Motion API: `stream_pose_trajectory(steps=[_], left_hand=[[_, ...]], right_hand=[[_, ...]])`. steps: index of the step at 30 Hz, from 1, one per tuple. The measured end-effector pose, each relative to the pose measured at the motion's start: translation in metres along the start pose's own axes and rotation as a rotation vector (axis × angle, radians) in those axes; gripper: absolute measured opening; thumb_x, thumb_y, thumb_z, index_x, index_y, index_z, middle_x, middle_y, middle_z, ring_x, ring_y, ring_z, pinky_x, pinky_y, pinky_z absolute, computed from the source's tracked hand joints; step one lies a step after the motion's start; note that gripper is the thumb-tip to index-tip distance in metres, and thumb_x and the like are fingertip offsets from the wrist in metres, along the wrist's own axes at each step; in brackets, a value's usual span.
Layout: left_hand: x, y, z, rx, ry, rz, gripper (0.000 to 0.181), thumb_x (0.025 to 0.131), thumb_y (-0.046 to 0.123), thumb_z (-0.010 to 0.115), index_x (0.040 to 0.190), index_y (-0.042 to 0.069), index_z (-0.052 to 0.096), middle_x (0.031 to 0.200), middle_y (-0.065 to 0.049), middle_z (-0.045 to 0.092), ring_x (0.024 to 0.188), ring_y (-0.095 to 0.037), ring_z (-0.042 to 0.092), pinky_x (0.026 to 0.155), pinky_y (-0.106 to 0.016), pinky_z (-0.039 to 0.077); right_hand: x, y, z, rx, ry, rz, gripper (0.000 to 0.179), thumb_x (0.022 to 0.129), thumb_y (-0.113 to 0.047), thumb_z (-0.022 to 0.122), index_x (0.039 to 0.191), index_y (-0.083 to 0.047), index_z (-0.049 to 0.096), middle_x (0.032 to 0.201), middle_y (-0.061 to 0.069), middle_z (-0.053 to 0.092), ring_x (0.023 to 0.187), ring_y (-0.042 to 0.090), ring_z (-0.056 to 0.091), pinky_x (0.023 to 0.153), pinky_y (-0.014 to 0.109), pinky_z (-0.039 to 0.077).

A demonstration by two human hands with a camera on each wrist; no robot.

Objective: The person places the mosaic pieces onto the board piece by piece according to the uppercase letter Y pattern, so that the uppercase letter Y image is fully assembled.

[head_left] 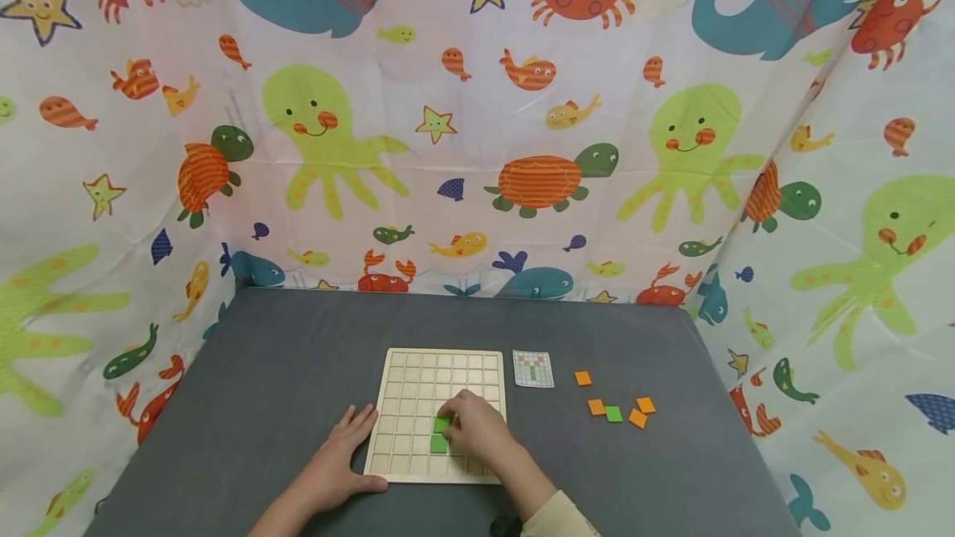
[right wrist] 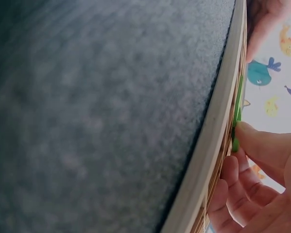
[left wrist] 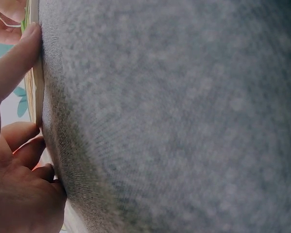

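Note:
A wooden grid board (head_left: 404, 404) lies on the grey table. My right hand (head_left: 477, 429) is over its middle, pinching a green square tile (head_left: 441, 424) between thumb and fingers. In the right wrist view this tile (right wrist: 235, 144) is tilted on edge close to the board's surface, under the thumb tip. Just nearer to me, a second green tile (head_left: 438, 443) sits in a grid cell. My left hand (head_left: 337, 458) rests at the board's near left corner, fingers extended along the left side and thumb at the front edge.
Right of the board lies a small card (head_left: 533, 370) printed with a coloured grid pattern. Farther right are several loose orange tiles (head_left: 583, 378) and one green tile (head_left: 613, 413). A patterned curtain (head_left: 462, 147) hangs behind the table and along both sides.

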State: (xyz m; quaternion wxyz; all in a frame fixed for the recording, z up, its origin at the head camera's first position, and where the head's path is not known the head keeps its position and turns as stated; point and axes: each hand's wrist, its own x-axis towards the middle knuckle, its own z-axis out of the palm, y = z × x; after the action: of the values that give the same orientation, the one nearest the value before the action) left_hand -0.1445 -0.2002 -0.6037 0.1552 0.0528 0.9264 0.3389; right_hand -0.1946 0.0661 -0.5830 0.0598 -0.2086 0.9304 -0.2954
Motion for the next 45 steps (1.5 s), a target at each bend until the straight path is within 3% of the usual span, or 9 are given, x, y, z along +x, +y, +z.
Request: stream_pose_trajectory(steps=[13,20,26,45], left_hand=[[0.001,-0.001,0.0,0.006,-0.006,-0.002,0.119,0.06,0.054,0.091,0.158,0.013,0.036,0.166,-0.009,0.028,0.155,-0.042,0.009,0.113,-0.071,0.024],[0.001,0.0,0.0,0.006,-0.013,-0.009,0.12,0.06,0.054,0.091,0.158,0.012,0.036,0.166,-0.009,0.028,0.155,-0.043,0.01,0.113,-0.071,0.024],[0.002,-0.001,0.0,0.006,-0.012,-0.002,0.121,0.06,0.055,0.09,0.158,0.011,0.036,0.166,-0.01,0.029,0.155,-0.043,0.009,0.114,-0.071,0.023],[0.005,-0.002,0.001,0.008,-0.023,-0.024,0.121,0.059,0.053,0.092,0.158,0.013,0.036,0.166,-0.009,0.028,0.155,-0.043,0.009,0.113,-0.072,0.022]], right_hand=[[0.003,-0.004,0.003,-0.021,0.005,0.037,0.016,0.084,-0.014,0.08,0.099,-0.017,0.079,0.092,-0.006,0.063,0.072,0.004,0.052,0.063,0.025,0.046],[0.004,-0.001,0.004,-0.029,0.015,0.017,0.013,0.084,-0.011,0.079,0.097,-0.016,0.08,0.091,-0.006,0.065,0.077,0.003,0.056,0.067,0.024,0.049],[0.003,0.0,0.001,0.021,0.017,0.03,0.016,0.085,-0.009,0.077,0.1,-0.015,0.08,0.094,-0.005,0.067,0.075,0.003,0.056,0.064,0.022,0.047],[-0.011,0.01,-0.031,0.114,0.157,-0.004,0.019,0.09,-0.013,0.076,0.109,-0.012,0.077,0.105,0.0,0.073,0.082,0.008,0.064,0.065,0.023,0.05]])
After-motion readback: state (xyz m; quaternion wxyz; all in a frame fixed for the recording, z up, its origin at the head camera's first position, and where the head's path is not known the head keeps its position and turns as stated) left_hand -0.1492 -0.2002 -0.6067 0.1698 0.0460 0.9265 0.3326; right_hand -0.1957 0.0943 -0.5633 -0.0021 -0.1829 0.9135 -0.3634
